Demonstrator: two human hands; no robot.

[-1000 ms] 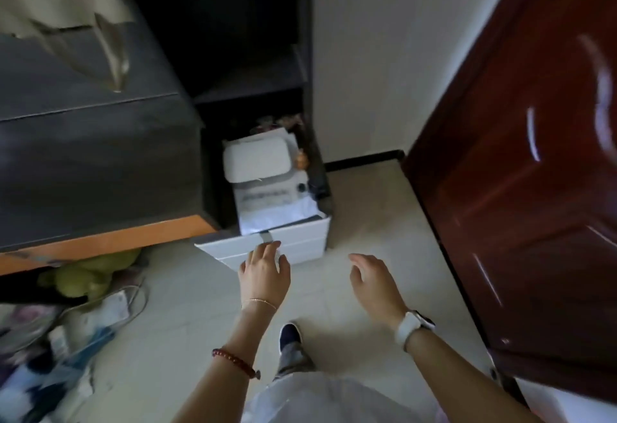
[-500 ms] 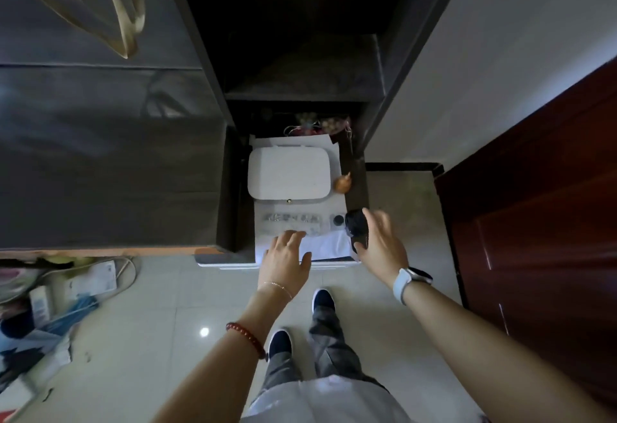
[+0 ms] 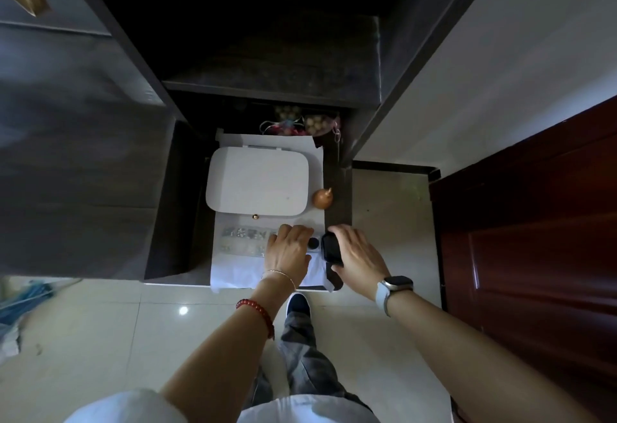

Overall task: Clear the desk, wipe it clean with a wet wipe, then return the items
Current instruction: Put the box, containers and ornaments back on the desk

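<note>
An open drawer (image 3: 344, 189) under the dark desk (image 3: 73, 162) holds a white rounded case (image 3: 257, 185), white papers (image 3: 233, 272), a clear packet of small bits (image 3: 243, 239), a small orange gourd-shaped ornament (image 3: 323, 198) and bagged beads (image 3: 300, 122) at the back. My left hand (image 3: 288, 252) rests palm down on the papers and packet, fingers spread, next to a small black round thing (image 3: 314, 242). My right hand (image 3: 359, 257) grips a black boxy object (image 3: 331, 248) at the drawer's right front corner.
A dark red door (image 3: 534, 222) stands close on the right. A white wall (image 3: 500, 55) lies beyond the drawer. Shelf compartments (image 3: 277, 62) sit above the drawer. Cables and clutter (image 3: 23, 302) lie on the tiled floor at left. My foot (image 3: 298, 304) is just before the drawer.
The view has swung over the open drawer. Both hands moved from in front of the drawer into it; my right hand closed on the black object, my left settled on the papers.
</note>
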